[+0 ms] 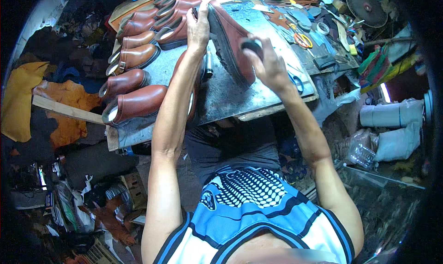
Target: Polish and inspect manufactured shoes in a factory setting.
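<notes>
Watching from the head view: left hand (198, 29) closed around the upper end of a reddish-brown shoe (233, 40), which is tipped on its side above the grey metal worktable (230, 95), dark sole facing the person. Right hand (269, 65) curled tight around a small dark tool (252, 45) pressed to the sole's edge; I cannot tell what kind. Rows of finished brown shoes (134, 102) line the table's left side. Orange-handled scissors (302, 40) lie further back, well apart.
</notes>
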`<state>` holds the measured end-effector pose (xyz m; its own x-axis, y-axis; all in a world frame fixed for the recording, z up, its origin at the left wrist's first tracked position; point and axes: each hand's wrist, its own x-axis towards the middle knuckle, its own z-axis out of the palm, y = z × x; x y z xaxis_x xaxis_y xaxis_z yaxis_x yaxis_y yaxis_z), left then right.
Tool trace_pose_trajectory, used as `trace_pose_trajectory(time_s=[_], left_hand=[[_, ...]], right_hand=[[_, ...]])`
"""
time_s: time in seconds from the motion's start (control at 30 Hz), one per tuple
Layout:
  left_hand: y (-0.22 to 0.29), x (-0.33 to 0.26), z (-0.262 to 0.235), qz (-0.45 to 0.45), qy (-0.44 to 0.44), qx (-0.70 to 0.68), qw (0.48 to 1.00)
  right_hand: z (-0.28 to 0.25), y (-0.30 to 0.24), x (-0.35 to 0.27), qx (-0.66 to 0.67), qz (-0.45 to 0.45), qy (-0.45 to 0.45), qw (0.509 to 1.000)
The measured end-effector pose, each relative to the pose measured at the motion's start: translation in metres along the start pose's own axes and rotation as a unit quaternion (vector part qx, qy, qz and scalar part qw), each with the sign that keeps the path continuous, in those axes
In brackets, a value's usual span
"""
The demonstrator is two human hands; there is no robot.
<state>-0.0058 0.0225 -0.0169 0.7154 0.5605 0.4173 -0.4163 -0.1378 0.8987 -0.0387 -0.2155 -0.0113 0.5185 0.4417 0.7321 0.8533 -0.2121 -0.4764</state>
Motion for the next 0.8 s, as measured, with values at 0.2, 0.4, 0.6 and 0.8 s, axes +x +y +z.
trace_pose_trajectory(time_s=[0.2, 0.4, 0.6, 0.8], left_hand=[[0.016, -0.007, 0.013, -0.042, -0.046, 0.000, 0.998], [0.014, -0.007, 0.013, -0.021, -0.043, 0.027, 0.999], [0.012, -0.004, 0.024, -0.011, -0.044, 0.028, 0.999], [0.007, -0.004, 0.022, 0.001, -0.027, 0.008, 1.000]], right_hand=[[0.016, -0.001, 0.096, -0.163, -0.079, -0.030, 0.983], [-0.019, -0.008, -0.013, -0.119, -0.078, -0.176, 0.974], [-0.008, -0.006, 0.077, -0.101, -0.095, -0.011, 0.990], [0.003, -0.003, 0.053, -0.110, -0.046, -0.115, 0.986]])
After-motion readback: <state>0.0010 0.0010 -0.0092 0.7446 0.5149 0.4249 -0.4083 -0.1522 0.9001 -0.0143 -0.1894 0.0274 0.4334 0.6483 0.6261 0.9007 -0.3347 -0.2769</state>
